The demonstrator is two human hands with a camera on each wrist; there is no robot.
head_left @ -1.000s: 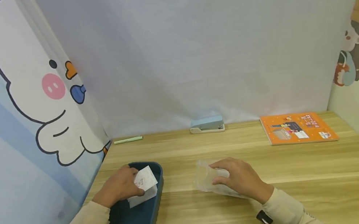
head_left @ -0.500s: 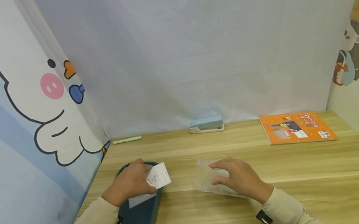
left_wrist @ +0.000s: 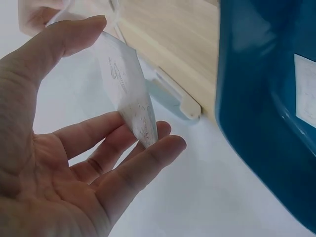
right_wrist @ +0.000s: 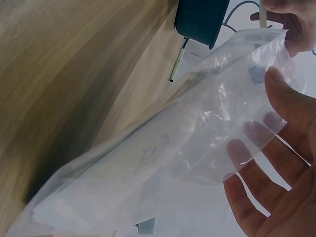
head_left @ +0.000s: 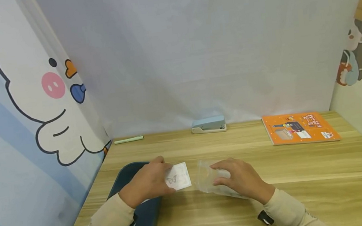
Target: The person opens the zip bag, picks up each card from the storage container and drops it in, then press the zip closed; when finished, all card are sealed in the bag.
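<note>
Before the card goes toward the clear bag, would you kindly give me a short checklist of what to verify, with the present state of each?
1. Left hand has a firm hold on the butterfly card: ok, pinched between thumb and fingers in the left wrist view.
2. Right hand holds the clear plastic bag: ok, its fingers are on the bag.
3. Bag mouth faces the card and is open: cannot tell, the film is too clear to judge.
4. Card is out of the dark blue tray: ok, it is held beside the bag.
5. Another slip lies in the tray: ok, a white piece shows in the left wrist view.
</note>
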